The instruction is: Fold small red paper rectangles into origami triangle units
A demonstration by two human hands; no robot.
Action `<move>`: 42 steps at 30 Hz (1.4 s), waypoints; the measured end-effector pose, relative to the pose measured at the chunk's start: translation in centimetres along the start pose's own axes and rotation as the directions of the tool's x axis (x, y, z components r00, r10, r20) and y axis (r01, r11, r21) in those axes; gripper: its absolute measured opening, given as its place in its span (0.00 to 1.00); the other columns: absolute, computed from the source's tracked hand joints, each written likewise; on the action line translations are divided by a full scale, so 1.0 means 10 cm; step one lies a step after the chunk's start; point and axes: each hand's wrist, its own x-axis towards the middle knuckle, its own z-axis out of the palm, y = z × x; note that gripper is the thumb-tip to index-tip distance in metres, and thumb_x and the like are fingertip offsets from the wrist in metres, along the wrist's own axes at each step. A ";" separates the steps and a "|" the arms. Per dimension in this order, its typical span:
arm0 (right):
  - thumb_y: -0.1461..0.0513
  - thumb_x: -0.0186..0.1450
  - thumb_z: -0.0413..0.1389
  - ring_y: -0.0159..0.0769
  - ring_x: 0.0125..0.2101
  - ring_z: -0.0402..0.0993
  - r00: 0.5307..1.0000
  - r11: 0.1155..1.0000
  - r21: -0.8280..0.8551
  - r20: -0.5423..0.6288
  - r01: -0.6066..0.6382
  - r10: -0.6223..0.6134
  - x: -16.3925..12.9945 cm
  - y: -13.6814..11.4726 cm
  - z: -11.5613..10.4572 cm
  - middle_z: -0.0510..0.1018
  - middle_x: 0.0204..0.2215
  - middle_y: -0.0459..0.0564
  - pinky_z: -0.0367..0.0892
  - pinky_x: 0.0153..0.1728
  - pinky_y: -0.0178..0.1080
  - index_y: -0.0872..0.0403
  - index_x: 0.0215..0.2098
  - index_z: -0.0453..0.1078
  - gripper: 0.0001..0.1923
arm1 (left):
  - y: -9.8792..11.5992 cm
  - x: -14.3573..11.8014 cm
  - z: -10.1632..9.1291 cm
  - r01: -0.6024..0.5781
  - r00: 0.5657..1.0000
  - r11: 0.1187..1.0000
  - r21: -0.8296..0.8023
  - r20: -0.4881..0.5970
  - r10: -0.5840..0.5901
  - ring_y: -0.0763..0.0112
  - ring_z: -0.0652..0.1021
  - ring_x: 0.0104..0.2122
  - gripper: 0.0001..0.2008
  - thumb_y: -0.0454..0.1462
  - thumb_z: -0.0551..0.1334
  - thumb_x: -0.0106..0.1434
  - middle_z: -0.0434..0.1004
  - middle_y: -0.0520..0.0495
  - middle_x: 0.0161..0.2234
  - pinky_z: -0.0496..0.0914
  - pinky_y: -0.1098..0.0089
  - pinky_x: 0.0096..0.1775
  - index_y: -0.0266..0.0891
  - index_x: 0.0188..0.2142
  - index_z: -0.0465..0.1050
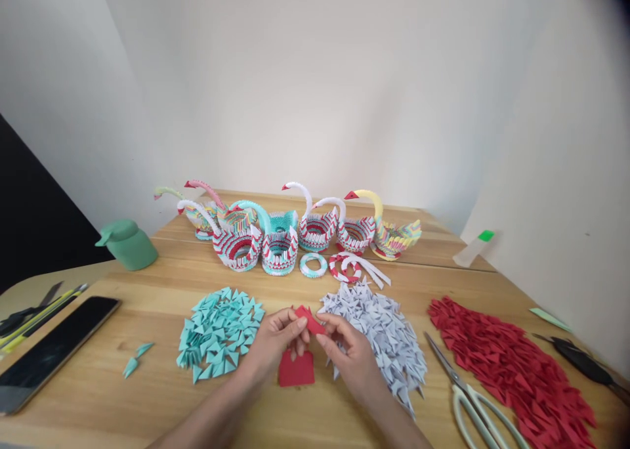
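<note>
Both my hands meet over the middle of the wooden table [162,396] on one small red paper piece [309,318], partly folded. My left hand [275,344] pinches its left end and my right hand [347,354] pinches its right end. Flat on the table below the hands lies a stack of red paper rectangles [296,369]. A pile of teal folded triangles [219,331] lies left of my hands, a pile of white ones [388,334] right of them, and a larger red pile [512,363] further right.
Several paper swans [295,229] stand in a row at the back, with paper rings [314,265] before them. Scissors [472,396] lie between the white and red piles. A phone [49,354] and pens [34,314] sit at left, a green dispenser [128,242] behind, black pliers [585,363] far right.
</note>
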 end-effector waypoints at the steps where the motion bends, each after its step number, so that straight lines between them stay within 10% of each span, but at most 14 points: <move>1: 0.60 0.63 0.54 0.34 0.28 0.72 1.000 1.000 -0.003 -0.003 0.001 -0.001 0.00 0.00 -0.01 0.75 0.28 0.46 0.67 0.32 0.34 0.53 0.46 0.71 0.14 | 0.02 0.00 -0.01 0.000 1.000 1.000 -0.020 -0.015 0.000 0.80 0.67 0.15 0.19 0.48 0.67 0.53 0.71 0.52 0.18 0.58 0.78 0.18 0.34 0.23 0.67; 13: 0.56 0.66 0.51 0.35 0.30 0.73 1.000 0.999 -0.041 0.009 0.007 -0.007 -0.01 -0.06 -0.10 0.78 0.31 0.49 0.67 0.30 0.33 0.53 0.46 0.72 0.14 | 0.06 0.01 -0.01 0.037 0.999 0.996 0.075 -0.028 -0.035 0.80 0.67 0.14 0.19 0.48 0.68 0.51 0.72 0.51 0.17 0.60 0.78 0.19 0.35 0.22 0.67; 21: 0.59 0.65 0.51 0.29 0.20 0.62 0.996 0.979 -0.202 0.088 0.036 -0.018 0.02 -0.11 0.00 0.68 0.17 0.43 0.57 0.23 0.31 0.54 0.22 0.68 0.15 | 0.04 0.00 0.04 0.041 0.999 0.987 0.155 -0.013 -0.039 0.80 0.67 0.14 0.22 0.52 0.67 0.49 0.70 0.52 0.16 0.59 0.77 0.18 0.35 0.21 0.67; 30: 0.61 0.67 0.48 0.34 0.28 0.72 0.982 0.961 -0.207 0.085 0.185 -0.171 -0.02 -0.09 -0.07 0.76 0.29 0.48 0.67 0.30 0.34 0.52 0.38 0.71 0.10 | 0.08 -0.02 -0.02 0.052 0.999 0.998 0.044 -0.015 -0.051 0.80 0.66 0.14 0.19 0.49 0.66 0.53 0.69 0.53 0.15 0.57 0.77 0.18 0.35 0.22 0.66; 34: 0.67 0.65 0.51 0.41 0.44 0.71 0.901 0.852 -0.321 0.011 0.413 -0.433 0.02 -0.03 -0.11 0.75 0.44 0.53 0.68 0.44 0.44 0.48 0.52 0.66 0.18 | 0.11 -0.04 0.00 0.058 0.998 0.998 0.029 0.011 -0.059 0.80 0.65 0.13 0.20 0.49 0.66 0.53 0.68 0.53 0.14 0.56 0.77 0.18 0.35 0.21 0.66; 38: 0.69 0.64 0.52 0.43 0.48 0.68 0.790 0.703 -0.393 0.113 0.592 -0.602 0.06 -0.04 -0.12 0.75 0.46 0.51 0.66 0.48 0.50 0.46 0.46 0.71 0.16 | 0.12 -0.05 0.03 0.056 0.998 0.996 0.074 0.018 -0.058 0.80 0.65 0.14 0.20 0.50 0.67 0.52 0.68 0.54 0.14 0.56 0.77 0.19 0.35 0.21 0.67; 42: 0.69 0.64 0.52 0.43 0.47 0.68 0.776 0.681 -0.415 0.112 0.604 -0.620 0.07 -0.07 -0.13 0.76 0.43 0.51 0.68 0.45 0.49 0.46 0.39 0.74 0.13 | 0.11 -0.07 0.03 0.049 0.997 0.985 0.165 0.050 -0.058 0.78 0.66 0.15 0.21 0.52 0.66 0.50 0.69 0.53 0.15 0.56 0.76 0.19 0.35 0.23 0.69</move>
